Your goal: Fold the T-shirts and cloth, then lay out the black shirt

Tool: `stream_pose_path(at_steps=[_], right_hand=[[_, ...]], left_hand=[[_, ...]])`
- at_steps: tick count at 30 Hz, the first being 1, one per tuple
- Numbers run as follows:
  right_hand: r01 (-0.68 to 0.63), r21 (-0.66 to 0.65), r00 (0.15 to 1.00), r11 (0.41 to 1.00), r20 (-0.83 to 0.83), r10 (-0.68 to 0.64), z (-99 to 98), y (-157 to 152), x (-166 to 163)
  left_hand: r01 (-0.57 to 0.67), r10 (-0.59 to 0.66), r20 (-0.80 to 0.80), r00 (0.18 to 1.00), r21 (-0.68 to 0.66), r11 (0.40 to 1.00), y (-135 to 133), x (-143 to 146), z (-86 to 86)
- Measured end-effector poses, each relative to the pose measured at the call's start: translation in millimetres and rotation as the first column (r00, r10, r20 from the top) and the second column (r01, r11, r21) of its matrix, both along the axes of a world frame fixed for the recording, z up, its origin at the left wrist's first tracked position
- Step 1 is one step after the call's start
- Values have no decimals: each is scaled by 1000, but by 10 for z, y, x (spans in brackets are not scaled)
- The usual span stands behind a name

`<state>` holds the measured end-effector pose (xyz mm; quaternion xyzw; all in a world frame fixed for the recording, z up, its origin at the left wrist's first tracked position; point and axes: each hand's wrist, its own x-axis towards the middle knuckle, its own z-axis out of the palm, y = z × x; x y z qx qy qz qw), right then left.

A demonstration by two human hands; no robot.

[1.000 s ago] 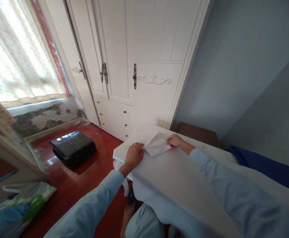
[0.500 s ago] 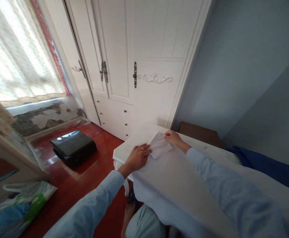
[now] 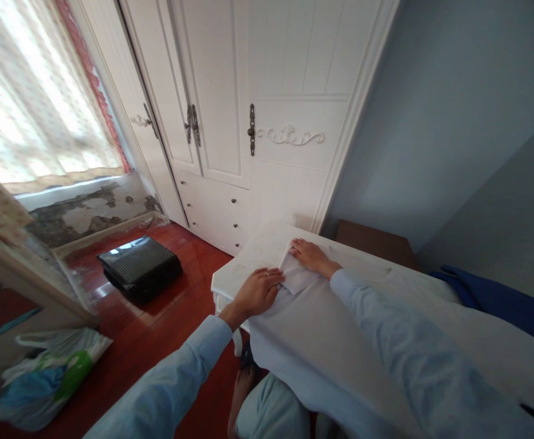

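A large white cloth is spread over the white table and hangs down its near side. Its far left end has a smaller folded part, lying flat between my hands. My left hand, with a ring on one finger, rests at the left edge of the fold, its fingers stretched out and touching the fabric. Across the fold's far edge lies my right hand, palm down with fingers extended. The undersides of both hands are hidden.
White wardrobe with drawers stands behind the white table. On the red floor at left are a black case and a plastic bag. A brown wooden piece and dark blue fabric are at right.
My right hand has moved left from the fold's far right corner and has gone from pinching it to lying flat on it. My left hand stays at the left edge.
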<state>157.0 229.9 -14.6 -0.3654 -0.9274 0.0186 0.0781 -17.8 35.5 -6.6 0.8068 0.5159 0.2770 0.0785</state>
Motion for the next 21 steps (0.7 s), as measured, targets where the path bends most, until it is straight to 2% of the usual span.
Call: stream_pose_path(at_steps=[2, 6, 11, 13, 17, 21], right_hand=[[9, 7, 1000, 1000, -11, -9, -22, -1, 11], [60, -1, 998, 998, -28, -60, -38, -10, 11], [96, -11, 995, 995, -30, -96, -49, 6, -6], [115, -30, 992, 993, -40, -116, -50, 15, -12], [155, -77, 985, 985, -65, -160, -49, 36, -19], [158, -99, 982, 982, -92, -167, -43, 66, -17]], left_hand=[[-66, 65, 51, 997, 7, 998, -8, 7, 0], [-274, 273, 157, 949, -14, 962, -19, 14, 0], [-403, 395, 274, 877, -28, 915, -5, -21, -20], [-401, 390, 293, 873, -23, 916, -2, -29, -10], [-265, 261, 198, 945, -10, 964, 0, -20, 23], [-324, 328, 220, 918, -57, 944, 26, -29, 21]])
